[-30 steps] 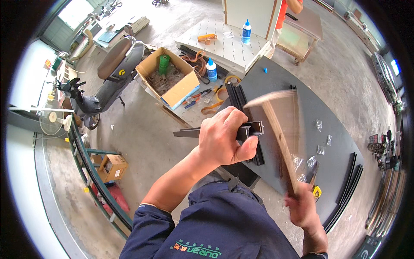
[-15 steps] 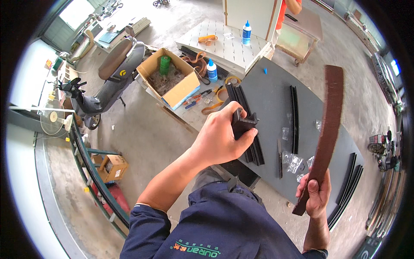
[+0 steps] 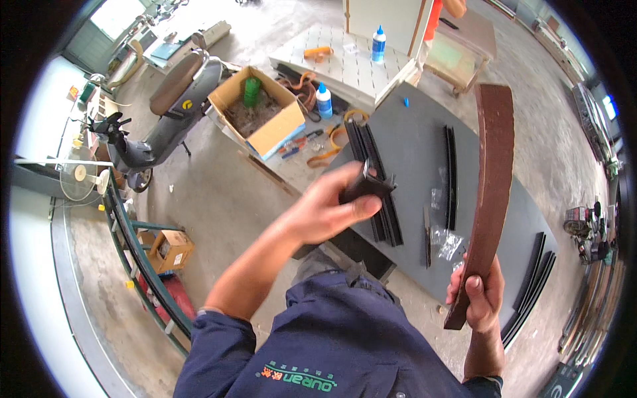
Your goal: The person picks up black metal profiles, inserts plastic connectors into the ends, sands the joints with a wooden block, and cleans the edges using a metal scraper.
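My left hand point(image 3: 325, 212) is closed around a dark, channel-shaped profile point(image 3: 363, 188), its end tilted up toward me; how far the piece extends is hidden. It is held over long black profiles point(image 3: 391, 222) lying along the left side of a grey board point(image 3: 415, 132). On the right, my right hand point(image 3: 484, 298) grips the lower end of a long, slightly curved reddish-brown strip point(image 3: 492, 186), thumb on its face. The strip stands up above the board. Between my hands lie another black profile point(image 3: 451, 179), a thin knife-like tool point(image 3: 427, 240) and crumpled clear plastic bags point(image 3: 448, 244).
More black profiles point(image 3: 531, 292) lie at the board's right edge. Left of the board are a cardboard box point(image 3: 282, 129), a blue-and-white bottle point(image 3: 323, 103) and tape rolls point(image 3: 337, 138). A scooter point(image 3: 159, 119) stands far left. Someone in orange point(image 3: 432, 20) is at the back.
The brown strip has shifted left, showing more of its broad face. My left hand has moved slightly left and down, turning the dark profile.
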Available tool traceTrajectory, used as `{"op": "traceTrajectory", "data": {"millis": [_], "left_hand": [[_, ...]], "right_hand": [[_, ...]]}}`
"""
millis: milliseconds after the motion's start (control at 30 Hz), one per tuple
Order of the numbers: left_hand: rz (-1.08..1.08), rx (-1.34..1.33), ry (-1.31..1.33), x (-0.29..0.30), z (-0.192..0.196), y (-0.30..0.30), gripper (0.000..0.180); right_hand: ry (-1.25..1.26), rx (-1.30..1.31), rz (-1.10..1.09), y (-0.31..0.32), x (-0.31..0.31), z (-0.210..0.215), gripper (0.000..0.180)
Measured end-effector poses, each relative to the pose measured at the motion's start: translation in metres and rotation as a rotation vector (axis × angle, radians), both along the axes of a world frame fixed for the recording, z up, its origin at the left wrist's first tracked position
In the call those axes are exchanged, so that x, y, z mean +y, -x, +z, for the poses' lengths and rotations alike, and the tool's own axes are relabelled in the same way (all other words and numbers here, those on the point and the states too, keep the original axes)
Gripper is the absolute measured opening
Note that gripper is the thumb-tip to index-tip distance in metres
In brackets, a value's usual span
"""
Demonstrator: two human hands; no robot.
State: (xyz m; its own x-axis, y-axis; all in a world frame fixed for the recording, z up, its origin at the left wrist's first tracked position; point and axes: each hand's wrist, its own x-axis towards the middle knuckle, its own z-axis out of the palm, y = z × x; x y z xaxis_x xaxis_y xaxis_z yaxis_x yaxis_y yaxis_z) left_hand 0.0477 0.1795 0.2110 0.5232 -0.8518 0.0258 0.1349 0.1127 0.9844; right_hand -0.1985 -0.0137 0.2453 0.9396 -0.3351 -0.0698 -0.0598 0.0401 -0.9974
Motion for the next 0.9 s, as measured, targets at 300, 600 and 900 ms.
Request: {"op": "traceTrajectory", "data": {"millis": [300,600,900], "left_hand": [[0.354,-0.977,-0.339,0.002,-0.012,0.006,0.031],[0.356,-1.083,-0.461,0.004,0.013,0.012,0.035],[0.376,-1.042,-0.470,0.007,0.019,0.013,0.036]], "right_hand": [[0.137,0.166,0.196,-0.006,-0.005,-0.002,0.031],[0.368,0.317,0.323,-0.008,0.005,-0.014,0.019],[0.191,0.219,0.280,-0.009,0.006,-0.016,0.017]]}}
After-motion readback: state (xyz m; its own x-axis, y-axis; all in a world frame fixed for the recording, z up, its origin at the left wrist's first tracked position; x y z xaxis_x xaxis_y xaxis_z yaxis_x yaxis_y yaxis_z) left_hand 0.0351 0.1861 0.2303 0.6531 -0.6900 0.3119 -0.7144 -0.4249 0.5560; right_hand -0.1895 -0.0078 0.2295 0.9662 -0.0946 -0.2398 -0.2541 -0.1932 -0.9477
